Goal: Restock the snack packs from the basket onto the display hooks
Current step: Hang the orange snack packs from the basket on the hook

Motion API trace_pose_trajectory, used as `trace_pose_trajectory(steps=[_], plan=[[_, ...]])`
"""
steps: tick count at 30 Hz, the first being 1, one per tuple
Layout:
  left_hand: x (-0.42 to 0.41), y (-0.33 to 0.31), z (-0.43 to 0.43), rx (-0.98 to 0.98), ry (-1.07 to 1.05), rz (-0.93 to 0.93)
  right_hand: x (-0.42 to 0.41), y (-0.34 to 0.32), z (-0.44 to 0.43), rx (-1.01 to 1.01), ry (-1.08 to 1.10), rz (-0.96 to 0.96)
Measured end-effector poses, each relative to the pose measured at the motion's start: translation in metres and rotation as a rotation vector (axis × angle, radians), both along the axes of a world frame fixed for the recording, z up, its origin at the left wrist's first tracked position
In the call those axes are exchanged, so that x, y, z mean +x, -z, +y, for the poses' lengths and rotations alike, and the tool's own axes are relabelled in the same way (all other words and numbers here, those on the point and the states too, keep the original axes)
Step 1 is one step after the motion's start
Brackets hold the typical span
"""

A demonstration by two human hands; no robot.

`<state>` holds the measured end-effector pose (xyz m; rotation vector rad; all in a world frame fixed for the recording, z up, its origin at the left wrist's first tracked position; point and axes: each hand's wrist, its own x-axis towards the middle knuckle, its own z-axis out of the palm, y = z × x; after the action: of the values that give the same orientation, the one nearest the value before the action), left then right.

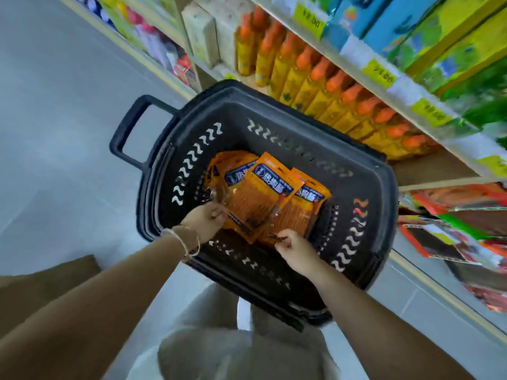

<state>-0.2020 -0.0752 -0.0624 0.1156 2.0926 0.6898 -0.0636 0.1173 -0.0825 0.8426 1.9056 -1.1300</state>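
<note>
A black plastic basket [365, 187] stands on the floor in front of me, with several orange snack packs in it. My left hand [207, 220] grips the lower left edge of the top orange pack [260, 198], which lies tilted over the others. My right hand [295, 249] pinches the bottom edge of another orange pack [299, 215] at the near right of the pile. Both hands are inside the basket. No display hooks show clearly in this view.
Shelves run along the right: orange-capped bottles [323, 86] low down, green and blue boxes [439, 37] above, mixed packets [452, 223] at right. The basket's handle [129, 130] sticks out to the left. Grey floor [55, 119] spreads to the left.
</note>
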Motion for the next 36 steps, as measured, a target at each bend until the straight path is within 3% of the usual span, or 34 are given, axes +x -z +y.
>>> trace_pose_trajectory(steps=[8, 12, 16, 22, 27, 32, 34, 36], plan=[[-0.058, 0.093, 0.006, -0.148, -0.041, -0.163, -0.030, 0.110, -0.005, 0.111, 0.099, -0.133], [-0.054, 0.116, 0.001, -0.189, 0.005, -0.293, -0.046, 0.147, -0.005, 0.088, 0.453, -0.212], [-0.055, 0.124, 0.006, -0.136, 0.014, -0.282, -0.067, 0.167, -0.010, 0.094, 0.845, -0.346], [-0.053, 0.132, 0.005, -0.118, -0.095, -0.256, -0.064, 0.160, -0.023, 0.224, 1.058, -0.063], [-0.052, 0.128, 0.007, -0.049, -0.151, -0.224, -0.052, 0.128, -0.021, 0.007, 1.132, 0.093], [-0.052, 0.119, 0.013, 0.162, -0.347, -0.607, -0.036, 0.100, -0.012, -0.453, 0.950, -0.010], [-0.049, 0.122, 0.015, 0.130, -0.405, -0.652, -0.036, 0.101, -0.008, -0.470, 0.830, -0.050], [-0.046, 0.128, 0.015, 0.068, -0.400, -0.581, -0.038, 0.111, -0.002, -0.265, 0.764, -0.030]])
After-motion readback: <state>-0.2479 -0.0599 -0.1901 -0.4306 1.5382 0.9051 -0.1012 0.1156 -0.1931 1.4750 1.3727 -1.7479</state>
